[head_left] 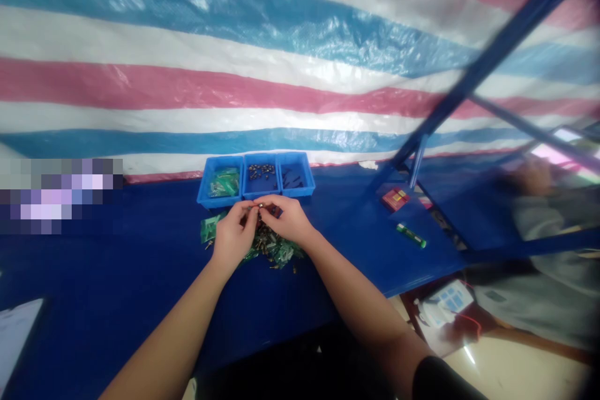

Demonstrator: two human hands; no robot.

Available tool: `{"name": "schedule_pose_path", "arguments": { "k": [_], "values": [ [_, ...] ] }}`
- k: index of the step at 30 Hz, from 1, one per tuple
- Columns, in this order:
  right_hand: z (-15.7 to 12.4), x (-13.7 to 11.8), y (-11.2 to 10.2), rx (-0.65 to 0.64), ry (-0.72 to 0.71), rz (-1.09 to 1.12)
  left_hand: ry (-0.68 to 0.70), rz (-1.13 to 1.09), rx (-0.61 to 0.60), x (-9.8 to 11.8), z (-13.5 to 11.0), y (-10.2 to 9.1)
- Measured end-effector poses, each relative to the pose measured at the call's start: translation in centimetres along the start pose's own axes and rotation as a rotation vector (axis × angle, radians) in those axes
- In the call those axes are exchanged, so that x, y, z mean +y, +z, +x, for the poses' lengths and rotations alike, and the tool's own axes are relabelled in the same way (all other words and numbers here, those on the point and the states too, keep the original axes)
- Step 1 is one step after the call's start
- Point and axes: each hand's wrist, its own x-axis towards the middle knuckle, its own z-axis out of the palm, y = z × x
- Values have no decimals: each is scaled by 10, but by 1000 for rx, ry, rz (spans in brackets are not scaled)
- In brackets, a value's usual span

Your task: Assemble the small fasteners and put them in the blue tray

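Both hands meet above a pile of small metal parts and green packets (276, 247) on the blue table. My left hand (234, 231) has its thumb and fingers pinched together, and my right hand (285, 219) pinches at the same spot from the other side. Between the fingertips is a small metallic piece (260, 205), too small to name. Just beyond the hands stand three joined blue bins: the left bin (201, 195) holds green packets, the middle bin (260, 189) small round metal parts, and the right bin (307, 184) dark thin pieces resembling screws.
A red box (394, 199) and a green tube (411, 235) lie to the right on the table (140, 262). A blue metal frame (440, 100) slants up there. A person in a grey sleeve (539, 225) sits beyond it. A power strip (445, 306) is below the table edge.
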Motion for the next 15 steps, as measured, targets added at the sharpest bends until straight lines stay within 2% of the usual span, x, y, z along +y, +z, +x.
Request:
{"name": "schedule_pose_path", "arguments": {
  "k": [15],
  "values": [
    [0, 1, 0, -11, 21, -2, -36, 19, 5, 4, -2, -2]
  ]
}}
